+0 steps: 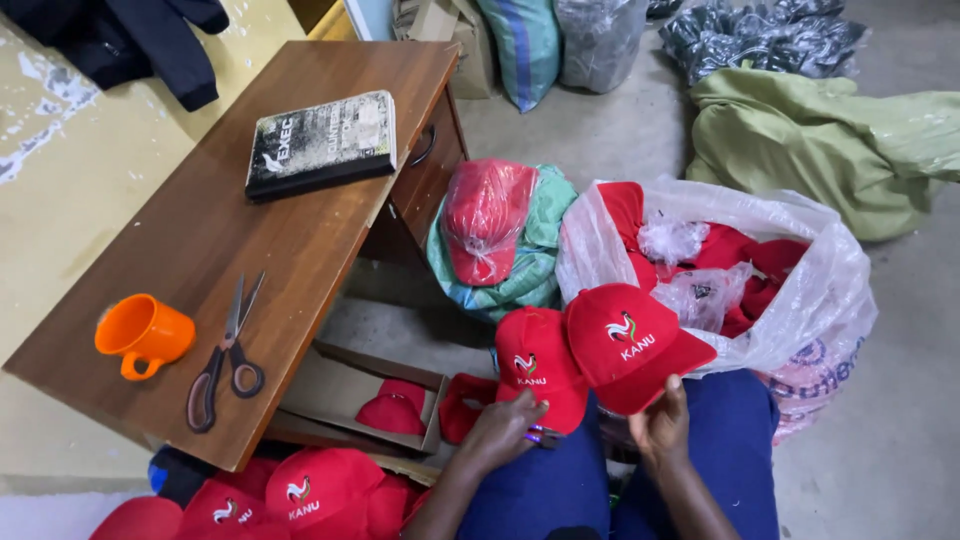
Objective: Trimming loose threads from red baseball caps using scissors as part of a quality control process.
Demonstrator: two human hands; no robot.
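Observation:
My right hand [660, 428] holds a red cap [630, 345] with a white and green emblem by the edge of its brim, above my lap in blue trousers. My left hand [500, 432] rests on a second red cap [535, 365] lying on my left knee, and its fingers close on a small dark tool [545, 436] with a purple tint. Both caps face up towards me, the held one overlapping the other.
A clear plastic sack [800, 290] of red caps stands to the right. A wooden table [200, 240] at left carries scissors [222, 360], an orange mug [143, 334] and a dark book [322, 144]. More red caps [300, 492] lie below, some in a cardboard box [340, 385].

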